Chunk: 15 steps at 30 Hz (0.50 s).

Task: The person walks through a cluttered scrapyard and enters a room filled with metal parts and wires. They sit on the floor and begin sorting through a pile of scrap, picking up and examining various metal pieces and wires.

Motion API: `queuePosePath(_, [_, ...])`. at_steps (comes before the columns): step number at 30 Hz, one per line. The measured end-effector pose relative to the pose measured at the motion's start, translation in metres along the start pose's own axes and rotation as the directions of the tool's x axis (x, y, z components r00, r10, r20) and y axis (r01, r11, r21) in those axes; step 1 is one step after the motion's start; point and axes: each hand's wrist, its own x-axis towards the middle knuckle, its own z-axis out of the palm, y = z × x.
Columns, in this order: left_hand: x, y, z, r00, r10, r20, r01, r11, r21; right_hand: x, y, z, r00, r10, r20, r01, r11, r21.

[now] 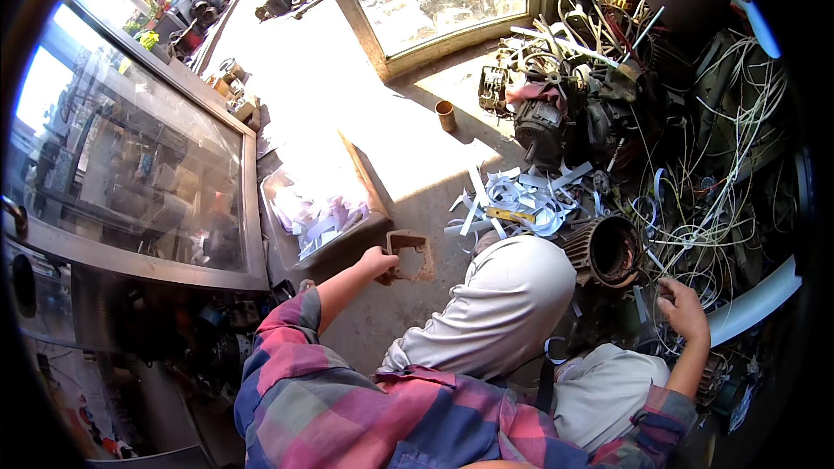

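My left hand [377,262] is closed on the edge of a rusty, square, hollow metal frame [427,262]. The frame is above the floor beside my bent left knee. My right hand [685,311] is out to the right, its fingers curled together. Whatever it holds, if anything, is too small to make out; thin pale wires [695,252] run close to its fingertips. Between my knee and that hand lies a finned motor housing [605,252], its round dark opening facing me. White insulation strips [530,195] are heaped just beyond my knee.
Left of the frame stands a box [369,208] holding white paper-like scraps. A rusty metal cylinder [446,115] stands on the floor ahead. Old electric motors [543,126] and tangled wires pile up at the right. Glass doors [139,148] flank the sunlit opening. A curved white strip [756,300] lies beside my right wrist.
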Motion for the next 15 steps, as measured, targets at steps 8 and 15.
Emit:
queuePosePath(8, [-0.059, -0.036, -0.057, 0.949, -0.315, -0.009, 0.284, 0.841, 0.461, 0.021, 0.025, 0.010, 0.990, -0.142, 0.007, 0.141, 0.975, -0.172])
queuePosePath(15, [-0.012, 0.244, -0.312, 0.443, 0.518, -0.732, -0.895, 0.305, -0.326, 0.008, 0.034, -0.003, 0.996, 0.012, -0.092, -0.023, 0.992, -0.121])
